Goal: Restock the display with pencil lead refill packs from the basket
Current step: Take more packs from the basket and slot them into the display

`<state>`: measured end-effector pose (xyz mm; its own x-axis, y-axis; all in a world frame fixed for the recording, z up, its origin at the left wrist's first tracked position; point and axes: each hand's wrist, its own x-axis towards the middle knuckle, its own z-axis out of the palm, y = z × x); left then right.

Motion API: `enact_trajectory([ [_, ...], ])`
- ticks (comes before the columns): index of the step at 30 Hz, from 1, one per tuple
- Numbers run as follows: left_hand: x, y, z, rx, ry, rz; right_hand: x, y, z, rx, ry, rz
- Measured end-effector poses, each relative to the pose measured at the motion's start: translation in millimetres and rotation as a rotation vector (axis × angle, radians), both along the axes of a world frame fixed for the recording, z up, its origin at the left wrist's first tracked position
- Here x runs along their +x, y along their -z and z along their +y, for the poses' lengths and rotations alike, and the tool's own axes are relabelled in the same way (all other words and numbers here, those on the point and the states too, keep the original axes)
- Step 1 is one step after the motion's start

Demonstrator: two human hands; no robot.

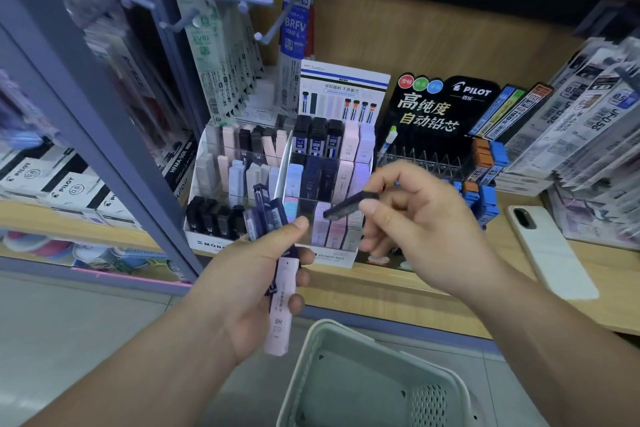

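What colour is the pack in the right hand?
The pack is dark navy, nearly black; the head view shows it.

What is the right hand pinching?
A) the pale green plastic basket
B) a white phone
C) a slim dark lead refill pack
C: the right hand pinches a slim dark lead refill pack between thumb and fingers; the left hand grips several other packs.
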<state>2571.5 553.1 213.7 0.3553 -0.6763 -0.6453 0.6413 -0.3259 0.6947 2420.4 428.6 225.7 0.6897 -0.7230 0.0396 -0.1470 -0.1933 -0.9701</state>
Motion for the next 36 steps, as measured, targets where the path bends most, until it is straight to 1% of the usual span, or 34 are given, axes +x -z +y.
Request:
enact_trajectory([
  [4,0.2,-0.6,-2.7,-0.029,0.0,0.01,1.6,13.7,12.3,-0.329,-0.162,0.048],
  [6,1.0,-1.3,-3.4,-0.051,-0.005,0.003,2.7,18.0,14.7,-0.448,-0.209,0.067],
  [8,1.5,-1.1,-3.7,-0.064,-0.007,-0.02,4.2,19.2,15.2,-0.496,-0.231,0.07],
  [11,1.9,0.8,-3.1,-0.097,0.003,-0.062,6.5,20.0,16.5,-0.512,-0.279,0.081],
  [13,3.3,2.3,-2.4,-0.119,0.027,-0.106,6.3,19.6,16.4,-0.428,-0.309,0.095],
  [15,4.3,3.4,-0.9,-0.117,0.058,-0.16,5.2,15.8,15.1,-0.245,-0.285,0.083],
  [17,3.6,4.5,0.9,-0.113,0.111,-0.201,6.3,12.2,11.5,-0.043,-0.165,0.041],
  [19,1.0,5.1,2.5,-0.114,0.175,-0.233,10.3,10.6,8.1,0.096,-0.043,0.027],
  [20,-0.4,5.8,3.0,-0.11,0.2,-0.246,12.7,10.9,6.9,0.124,-0.026,0.038],
  [23,-1.6,6.7,4.1,-0.089,0.237,-0.263,18.1,12.4,6.7,0.137,-0.077,0.098],
  [26,2.0,7.4,4.8,-0.059,0.184,-0.236,22.3,8.0,-1.9,0.143,-0.024,0.085],
  [29,8.2,8.0,4.4,-0.027,0.104,-0.185,27.7,-5.8,-21.9,0.027,0.148,0.016],
  [31,10.4,5.8,4.9,-0.024,0.094,-0.132,33.4,-19.2,-36.4,-0.115,0.227,0.0],
  [34,11.1,3.5,6.4,-0.031,0.115,-0.106,48.2,-31.0,-56.9,-0.336,0.267,0.015],
  [36,10.9,2.1,6.6,-0.041,0.128,-0.109,60.1,-29.6,-69.3,-0.486,0.274,0.06],
])
